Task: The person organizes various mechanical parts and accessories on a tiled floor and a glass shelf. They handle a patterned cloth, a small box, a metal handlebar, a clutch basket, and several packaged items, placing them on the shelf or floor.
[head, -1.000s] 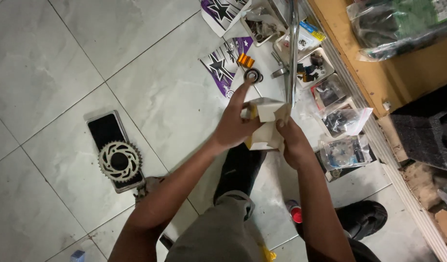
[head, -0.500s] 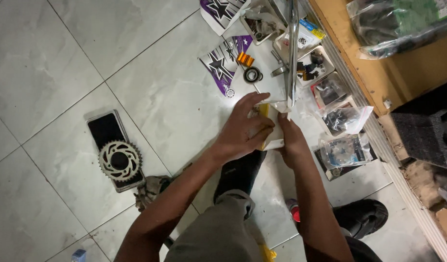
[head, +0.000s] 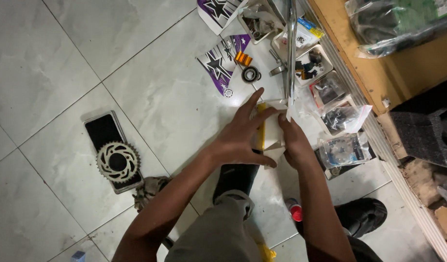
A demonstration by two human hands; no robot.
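A: We log both hands on one object; the left hand wraps the near side of a small white cardboard box, thumb under its lower edge, index finger stretched up along the top; fingers closed on the box.

B: Agreed; the right hand clamps the opposite side, fingers curled around it, also gripping; the box sits between the two palms, held above the tiled floor in front of the knees, not resting on anything we can see.

A: We note a yellow strip showing at the box's left edge, just beside the left fingers; we cannot tell whether it is a flap or something inside.

B: A two-sided hold of that kind steadies a light carton, we judge; one hand braces, the other can work a flap.

A: Surroundings; a toothed steel sprocket lies on a dark phone, well apart to the left; a grey rag near it.

B: Beyond the box, a purple star-patterned sticker sheet, a black bearing and an orange part just beside it; a chrome tube stands upright; clear parts bags lie to the right by the wooden ledge; all within reach.
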